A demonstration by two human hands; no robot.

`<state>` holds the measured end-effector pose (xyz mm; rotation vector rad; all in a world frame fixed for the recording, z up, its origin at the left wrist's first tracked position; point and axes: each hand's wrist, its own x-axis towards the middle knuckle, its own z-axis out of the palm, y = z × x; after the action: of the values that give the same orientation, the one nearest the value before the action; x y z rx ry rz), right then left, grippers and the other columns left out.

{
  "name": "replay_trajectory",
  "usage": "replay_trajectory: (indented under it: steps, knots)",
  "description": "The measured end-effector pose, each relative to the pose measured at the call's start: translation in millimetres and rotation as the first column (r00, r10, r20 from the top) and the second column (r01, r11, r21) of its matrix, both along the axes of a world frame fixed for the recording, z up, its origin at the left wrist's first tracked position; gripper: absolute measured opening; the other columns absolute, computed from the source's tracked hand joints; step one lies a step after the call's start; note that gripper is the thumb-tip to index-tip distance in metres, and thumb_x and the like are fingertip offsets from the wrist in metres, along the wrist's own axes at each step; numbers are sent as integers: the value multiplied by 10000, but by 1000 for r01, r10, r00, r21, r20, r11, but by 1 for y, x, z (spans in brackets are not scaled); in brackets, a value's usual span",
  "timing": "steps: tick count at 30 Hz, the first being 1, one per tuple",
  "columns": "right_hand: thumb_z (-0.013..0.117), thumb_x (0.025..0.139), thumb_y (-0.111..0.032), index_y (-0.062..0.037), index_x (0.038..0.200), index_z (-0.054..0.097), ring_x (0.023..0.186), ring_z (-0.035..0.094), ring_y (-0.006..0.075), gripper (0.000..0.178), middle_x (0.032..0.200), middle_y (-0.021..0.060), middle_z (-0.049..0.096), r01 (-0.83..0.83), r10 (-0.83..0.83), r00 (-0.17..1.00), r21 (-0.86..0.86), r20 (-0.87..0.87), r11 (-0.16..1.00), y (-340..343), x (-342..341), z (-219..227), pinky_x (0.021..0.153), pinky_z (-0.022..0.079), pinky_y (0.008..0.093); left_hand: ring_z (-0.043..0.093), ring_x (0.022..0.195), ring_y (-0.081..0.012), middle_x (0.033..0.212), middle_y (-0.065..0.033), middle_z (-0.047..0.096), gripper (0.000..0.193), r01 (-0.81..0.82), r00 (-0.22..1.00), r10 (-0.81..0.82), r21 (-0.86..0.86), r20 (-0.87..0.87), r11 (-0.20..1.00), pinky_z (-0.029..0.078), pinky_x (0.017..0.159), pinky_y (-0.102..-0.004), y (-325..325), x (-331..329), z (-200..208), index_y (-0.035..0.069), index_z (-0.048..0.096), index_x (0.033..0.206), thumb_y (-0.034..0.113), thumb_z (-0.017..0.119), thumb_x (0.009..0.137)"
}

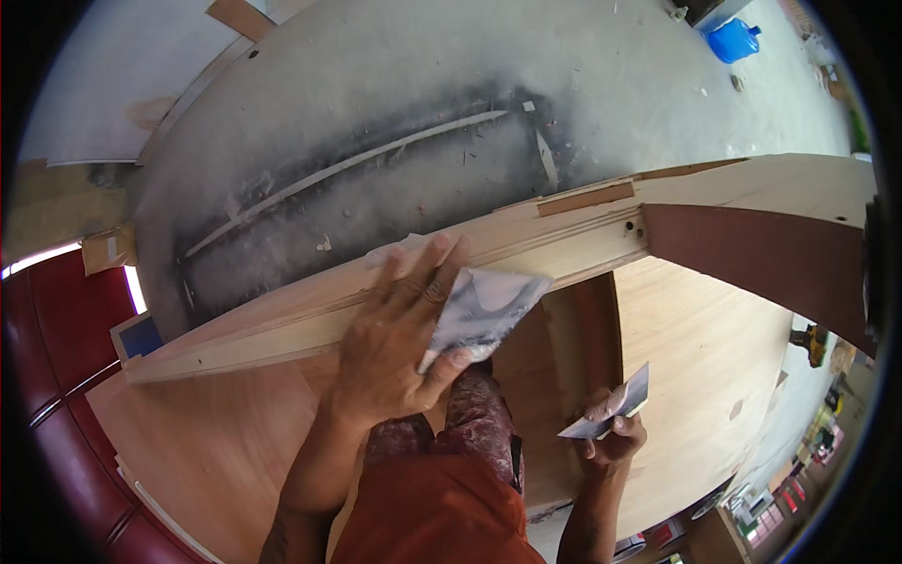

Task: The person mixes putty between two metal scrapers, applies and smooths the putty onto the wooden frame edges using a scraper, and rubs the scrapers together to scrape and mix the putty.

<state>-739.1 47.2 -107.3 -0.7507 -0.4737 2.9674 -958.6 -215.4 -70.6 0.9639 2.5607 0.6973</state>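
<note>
My left hand (390,343) reaches over the wooden frame's edge, its thumb and index finger gripping a flat scraper (489,310) smeared with pale putty. The other fingers of that hand stretch out beside a pale putty patch (396,248) on the wood. Lower and to the right, my right hand (615,437) pinches a smaller scraper (620,404) with a grey metal blade, held apart from the wood. Between my hands and the floor beyond runs the wooden frame's long rail (254,350). What lies under my left palm is hidden.
A brown curved panel (752,263) rises at the right, beside a pale plywood sheet (700,376). Dark red padded panels (66,376) stand at the left. On the far grey floor (395,66) are dark spray marks, loose scraps and a blue water jug (734,41).
</note>
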Motion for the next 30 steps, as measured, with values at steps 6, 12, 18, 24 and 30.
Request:
replay_trajectory:
  steps: [6, 12, 18, 24, 30]
  knots:
    - [586, 753, -54, 116, 930, 557, 483, 565, 342, 247, 823, 279, 576, 158, -165, 985, 132, 47, 979, 21, 17, 44, 327, 502, 372, 505, 1273, -345, 1398, -190, 503, 562, 213, 617, -493, 472, 614, 855, 410, 1064, -376, 3, 36, 22, 17, 490, 1367, 333, 554, 906]
    - [579, 760, -76, 134, 953, 573, 475, 577, 340, 285, 867, 298, 593, 94, -90, 996, 166, -28, 982, 26, 24, 55, 366, 501, 368, 478, 1306, -349, 1447, -124, 468, 363, 75, 979, -116, 235, 166, 969, 376, 1102, -475, 12, 12, 18, 10, 644, 1193, 173, 547, 883]
    - [574, 813, -75, 83, 940, 551, 524, 576, 314, 205, 883, 268, 588, -2, 30, 994, 257, -104, 966, 31, 4, 62, 363, 502, 340, 615, 1103, -365, 1164, -205, 642, 297, 131, 724, -452, 540, 521, 832, 483, 982, -427, -6, 64, -8, -46, 686, 986, 192, 559, 862]
    - [627, 819, -110, 94, 1048, 555, 616, 623, 297, 315, 933, 246, 609, -111, 75, 993, 504, 91, 856, 24, -39, 89, 531, 525, 387, 609, 932, -224, 978, -137, 630, 342, -663, 336, 24, 218, 942, 716, 483, 861, -326, -90, 136, -22, -43, 627, 1083, 226, 535, 894]
    - [543, 870, 11, 39, 1234, 571, 1121, 585, 255, 365, 1166, 124, 626, -317, 334, 922, 878, 196, 359, 12, -108, 130, 884, 489, 351, 484, 1161, -177, 1277, -75, 509, 536, -882, 248, -8, 230, 969, 410, 392, 994, -328, -98, 170, -16, -13, 391, 1371, 322, 537, 979]
